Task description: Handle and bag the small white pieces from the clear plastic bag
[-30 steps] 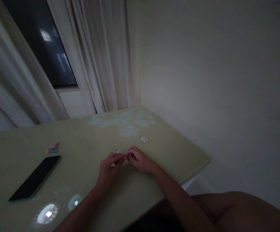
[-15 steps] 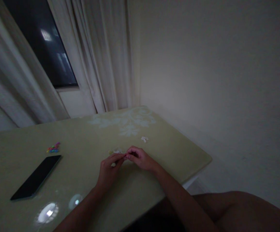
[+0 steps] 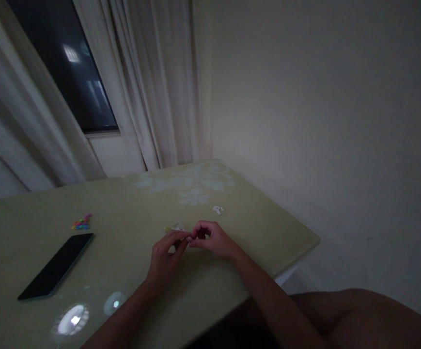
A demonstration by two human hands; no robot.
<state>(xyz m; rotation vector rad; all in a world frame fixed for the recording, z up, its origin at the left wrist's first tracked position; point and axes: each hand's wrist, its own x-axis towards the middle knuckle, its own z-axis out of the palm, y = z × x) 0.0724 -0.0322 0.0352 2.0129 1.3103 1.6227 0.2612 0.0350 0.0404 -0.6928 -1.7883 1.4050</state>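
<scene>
My left hand (image 3: pixel 166 252) and my right hand (image 3: pixel 212 237) meet fingertip to fingertip above the table (image 3: pixel 130 261). Between the left fingers is a tiny pinkish piece (image 3: pixel 190 238), too small and dim to name. The right thumb and fingers curl round its other side, touching or nearly touching it. Just behind the left fingers lies a small clear, crumpled-looking packet (image 3: pixel 177 226) with a yellowish bit at its left end, partly hidden by the hand. A few small white pieces (image 3: pixel 218 209) rest farther back, beyond the right hand.
A dark flat tablet or phone (image 3: pixel 55 266) lies at the left. Behind it sits a little heap of brightly coloured small pieces (image 3: pixel 82 222). A wall (image 3: pixel 304 121) borders the table on the right, and curtains (image 3: pixel 159 87) hang beyond the far edge.
The right fingers have shifted slightly and their curl has opened a little, so the pinkish piece shows more. The left hand has barely moved.
</scene>
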